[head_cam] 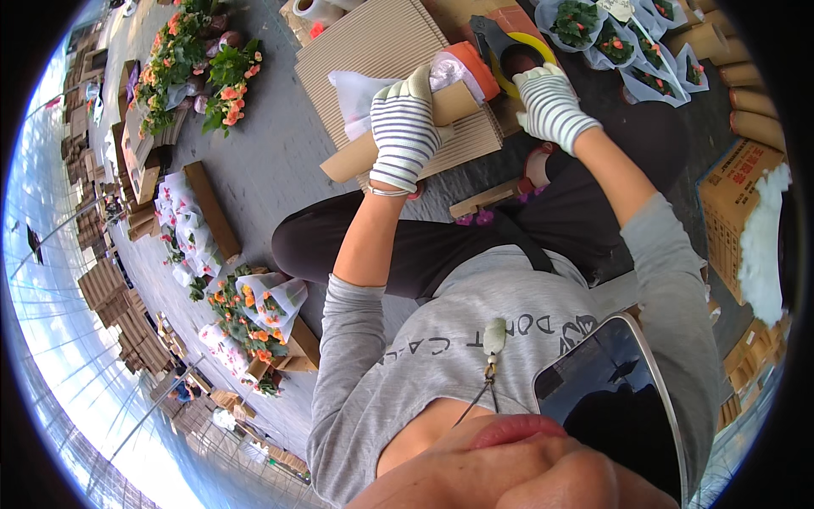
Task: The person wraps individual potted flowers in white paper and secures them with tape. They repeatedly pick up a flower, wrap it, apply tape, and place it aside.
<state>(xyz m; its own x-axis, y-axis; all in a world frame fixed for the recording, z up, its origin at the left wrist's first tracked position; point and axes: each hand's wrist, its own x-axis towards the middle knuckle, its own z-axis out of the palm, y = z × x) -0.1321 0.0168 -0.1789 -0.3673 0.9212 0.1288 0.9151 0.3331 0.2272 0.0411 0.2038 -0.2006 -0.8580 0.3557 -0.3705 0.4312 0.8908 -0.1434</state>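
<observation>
My left hand [407,124], in a white knit glove with dark stripes, grips a curved kraft cardboard strip [348,158] beside a potted plant lying on its side. The orange pot [475,69] points right, with clear crinkled plastic by it. A translucent white sleeve [353,95] comes out to the left and hides most of the plant. Under these lies a stack of corrugated cardboard sheets [356,48]. My right hand [553,105], gloved the same way, is closed on a black tape dispenser [491,38] with a yellow rim, just right of the pot.
Sleeved potted flowers [613,44] stand at the upper right, near cardboard tubes [757,130]. A printed carton [731,203] is on the right. Orange begonias [172,70] and sleeved plants [187,223] line the left floor. A phone [610,388] hangs before my chest.
</observation>
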